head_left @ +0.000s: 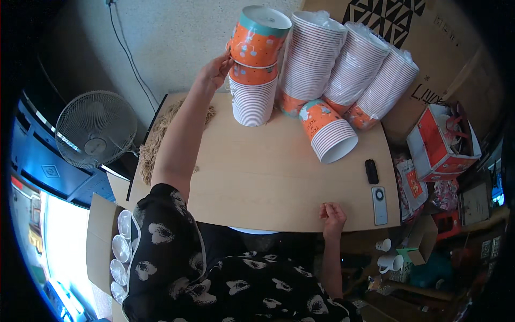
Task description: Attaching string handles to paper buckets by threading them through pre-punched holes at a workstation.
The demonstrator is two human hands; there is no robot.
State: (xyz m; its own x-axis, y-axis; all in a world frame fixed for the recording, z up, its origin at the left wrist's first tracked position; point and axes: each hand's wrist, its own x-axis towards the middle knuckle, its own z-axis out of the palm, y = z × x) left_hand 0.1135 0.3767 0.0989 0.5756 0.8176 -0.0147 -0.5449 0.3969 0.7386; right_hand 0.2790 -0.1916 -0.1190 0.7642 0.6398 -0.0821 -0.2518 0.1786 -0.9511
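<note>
At the far edge of the table, an orange paper cup (256, 47) with a teal band sits upside down on top of a nested stack of paper cups (252, 102). My left hand (217, 71) reaches out to that top cup, its fingers closed against the left side near the rim and partly hidden behind it. My right hand (332, 214) rests by the near table edge with its fingers curled in, and nothing shows in it. To the right of the upright stack, a shorter cup stack (324, 129) lies tipped over, its open mouth facing me.
Several tall cup stacks in clear plastic, one of them a wrapped stack (314, 59), lean at the back right. A phone (379, 205) and a small black object (371, 172) lie on the right. Tan fringe (161, 139) and a fan (96, 129) are left; an open carton (102, 231) stands below.
</note>
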